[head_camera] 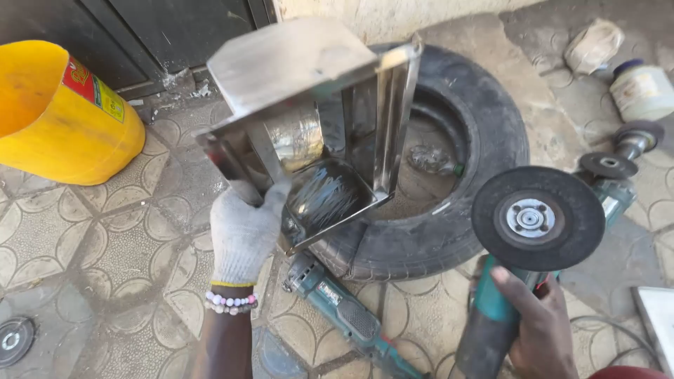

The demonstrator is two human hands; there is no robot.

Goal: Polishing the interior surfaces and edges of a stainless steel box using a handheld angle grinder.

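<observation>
both hands (242, 231) (540, 330) in closed grip

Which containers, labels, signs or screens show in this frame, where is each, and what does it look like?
Yellow jerrycan: upper left on the tiled floor, top cut open.
Its label: on the can's side, rectangular, red, yellow and green.
White tub: upper right on the ground, round, dark lid.
Grinder nameplate: on the teal grinder lying by the tyre, small, pale.
No signs or screens.

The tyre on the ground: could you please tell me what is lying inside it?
Inside the tyre lies a clear bottle on dusty ground. The steel box in the gloved left hand hides the left part.
</observation>
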